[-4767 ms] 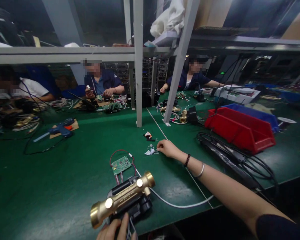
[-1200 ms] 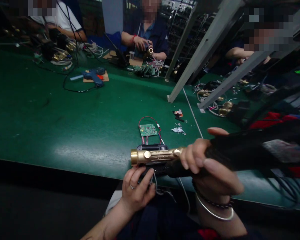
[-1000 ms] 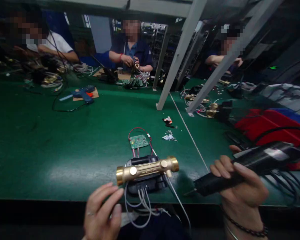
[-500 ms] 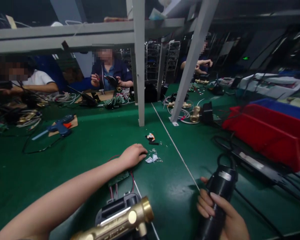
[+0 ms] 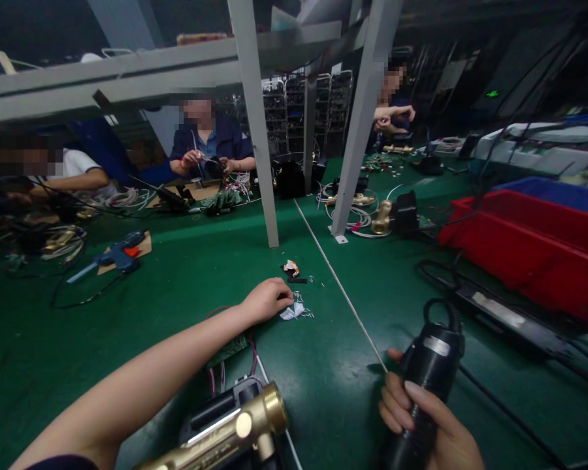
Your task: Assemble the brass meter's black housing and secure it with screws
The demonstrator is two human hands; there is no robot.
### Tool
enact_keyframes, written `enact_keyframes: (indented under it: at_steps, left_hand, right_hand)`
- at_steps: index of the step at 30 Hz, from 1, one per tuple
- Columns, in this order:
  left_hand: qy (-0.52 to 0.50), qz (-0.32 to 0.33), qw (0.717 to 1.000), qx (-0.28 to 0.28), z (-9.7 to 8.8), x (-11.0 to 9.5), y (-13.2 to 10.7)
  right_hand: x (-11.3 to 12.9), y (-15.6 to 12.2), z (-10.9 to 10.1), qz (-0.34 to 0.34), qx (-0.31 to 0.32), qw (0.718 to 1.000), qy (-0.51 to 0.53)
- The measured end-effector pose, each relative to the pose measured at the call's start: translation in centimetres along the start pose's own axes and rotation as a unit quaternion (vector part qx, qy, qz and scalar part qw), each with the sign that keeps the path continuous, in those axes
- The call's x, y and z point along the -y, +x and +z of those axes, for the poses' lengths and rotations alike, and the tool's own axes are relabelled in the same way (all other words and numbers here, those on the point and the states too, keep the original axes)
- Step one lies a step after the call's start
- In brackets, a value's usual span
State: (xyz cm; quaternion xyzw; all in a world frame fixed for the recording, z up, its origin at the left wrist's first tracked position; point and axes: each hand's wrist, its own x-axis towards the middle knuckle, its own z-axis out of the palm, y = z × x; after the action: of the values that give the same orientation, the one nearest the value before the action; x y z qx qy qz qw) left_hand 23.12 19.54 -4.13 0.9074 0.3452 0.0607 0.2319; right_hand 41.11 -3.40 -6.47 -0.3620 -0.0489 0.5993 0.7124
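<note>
The left hand (image 5: 267,300) pinches, I think, at the white scraps (image 5: 294,312) on the tabletop (image 5: 176,274); the right hand (image 5: 434,431) grips the black tool (image 5: 424,385) beside them, ready.

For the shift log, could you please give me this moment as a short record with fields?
left hand: left hand reaches out to small white scraps on the green mat
right hand: right hand grips a black power tool
near edge: brass fitting on a black housing, circuit board behind
right side: red bin
</note>
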Motion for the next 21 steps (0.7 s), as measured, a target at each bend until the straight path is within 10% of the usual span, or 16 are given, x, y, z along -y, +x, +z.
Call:
enact_keyframes:
  at_steps: [14, 21]
  left_hand:
    - [0.046, -0.028, 0.998, -0.039, -0.9, -1.9, -0.3]
    - [-0.024, -0.084, 0.976, -0.200, -8.0, -7.2, -11.7]
  right_hand:
    - [0.1, 0.4, 0.9, -0.015, -0.031, 0.999, 0.000]
    - [0.7, -0.2, 0.9, -0.019, -0.008, 0.999, -0.026]
